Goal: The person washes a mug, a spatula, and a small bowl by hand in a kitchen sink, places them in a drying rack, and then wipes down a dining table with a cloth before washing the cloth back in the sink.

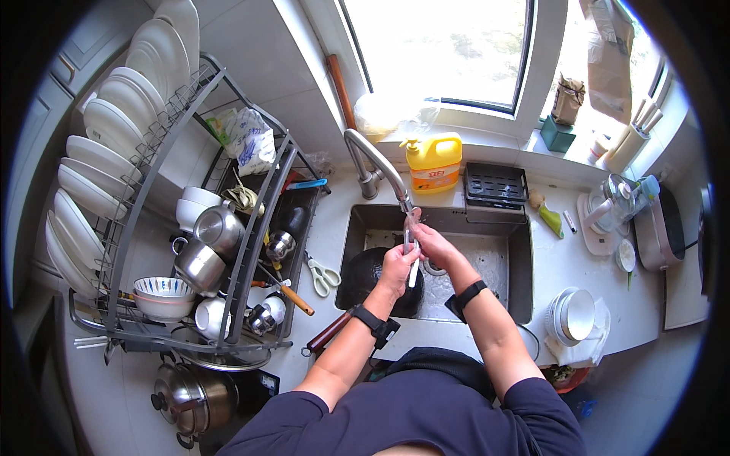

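Over the sink [518, 273], just below the tip of the curved metal faucet [383, 153], both of my hands meet around a slim white utensil [413, 275]. Its lower end sticks out beneath my fingers; its upper part is mostly covered, so its exact kind is unclear. My left hand [396, 267] grips it from the left. My right hand [434, 244] closes on it higher up, right at the faucet's mouth. Below my left hand, a black wok [365, 279] lies in the left side of the sink, its wooden handle [331, 332] reaching over the front rim.
At left stands a dish rack [165, 154] crowded with plates, bowls and steel cups. White-handled scissors [324, 277] lie beside the sink. Behind it are a yellow detergent jug [434, 162] and a black drainer [495, 185]. Stacked bowls [573, 316] sit near the right front edge.
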A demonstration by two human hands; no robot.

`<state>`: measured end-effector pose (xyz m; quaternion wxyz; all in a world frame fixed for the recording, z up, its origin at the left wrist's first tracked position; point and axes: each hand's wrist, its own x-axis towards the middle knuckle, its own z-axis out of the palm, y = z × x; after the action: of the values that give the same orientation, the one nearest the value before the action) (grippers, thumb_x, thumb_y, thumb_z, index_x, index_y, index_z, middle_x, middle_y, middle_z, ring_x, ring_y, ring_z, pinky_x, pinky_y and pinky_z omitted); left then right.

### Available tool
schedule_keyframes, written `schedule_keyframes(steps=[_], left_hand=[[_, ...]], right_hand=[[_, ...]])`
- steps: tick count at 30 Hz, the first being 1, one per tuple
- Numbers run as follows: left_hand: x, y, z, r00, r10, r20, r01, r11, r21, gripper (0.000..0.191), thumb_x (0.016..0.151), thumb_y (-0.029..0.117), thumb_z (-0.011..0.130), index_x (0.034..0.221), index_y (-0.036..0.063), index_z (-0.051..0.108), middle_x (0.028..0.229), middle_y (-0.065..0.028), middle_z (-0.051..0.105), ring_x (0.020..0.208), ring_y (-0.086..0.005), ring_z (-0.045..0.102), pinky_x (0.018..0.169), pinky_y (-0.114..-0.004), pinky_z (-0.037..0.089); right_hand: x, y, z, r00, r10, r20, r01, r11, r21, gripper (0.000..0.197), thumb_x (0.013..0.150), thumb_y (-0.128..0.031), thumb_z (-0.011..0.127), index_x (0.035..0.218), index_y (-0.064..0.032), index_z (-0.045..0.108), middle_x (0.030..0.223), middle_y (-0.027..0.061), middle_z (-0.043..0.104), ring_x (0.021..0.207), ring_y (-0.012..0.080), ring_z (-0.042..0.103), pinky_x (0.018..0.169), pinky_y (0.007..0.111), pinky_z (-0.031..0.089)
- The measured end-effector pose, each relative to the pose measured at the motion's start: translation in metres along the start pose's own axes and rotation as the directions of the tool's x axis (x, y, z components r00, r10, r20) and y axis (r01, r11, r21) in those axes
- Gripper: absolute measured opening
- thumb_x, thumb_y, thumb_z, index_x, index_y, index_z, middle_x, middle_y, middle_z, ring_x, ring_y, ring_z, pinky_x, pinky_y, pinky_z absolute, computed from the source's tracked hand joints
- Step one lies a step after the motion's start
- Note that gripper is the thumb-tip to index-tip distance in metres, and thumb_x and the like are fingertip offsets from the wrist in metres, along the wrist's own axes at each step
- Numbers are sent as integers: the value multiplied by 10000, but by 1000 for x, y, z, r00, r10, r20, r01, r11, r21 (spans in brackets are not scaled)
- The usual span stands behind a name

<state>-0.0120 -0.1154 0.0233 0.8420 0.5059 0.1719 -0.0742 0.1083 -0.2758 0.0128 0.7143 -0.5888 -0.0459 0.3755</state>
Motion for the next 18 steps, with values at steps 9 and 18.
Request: schedule_keyframes(steps=[9,18], left_hand=[[-13,17,-7,998,26,-52,-21,995,100,209,1333,278,947,1242,94,980,1024,28,921,796,-72,778,730,-277,555],[-39,2,10,976,-216,-9,216,976,-12,219,1376,313,848,1354,116,939,1025,32,849,723,-49,632,598,-300,431]], right_hand=[[9,10,28,970,118,-213,-12,897,442,146,1217,-39,837,1259,67,929,1146,175,960,788,243,838,631,382,647],[42,35,-14,875,183,-447,116,819,562,396,1434,-301,649,1439,45,842,1187,229,939,914,349,904,726,546,752]])
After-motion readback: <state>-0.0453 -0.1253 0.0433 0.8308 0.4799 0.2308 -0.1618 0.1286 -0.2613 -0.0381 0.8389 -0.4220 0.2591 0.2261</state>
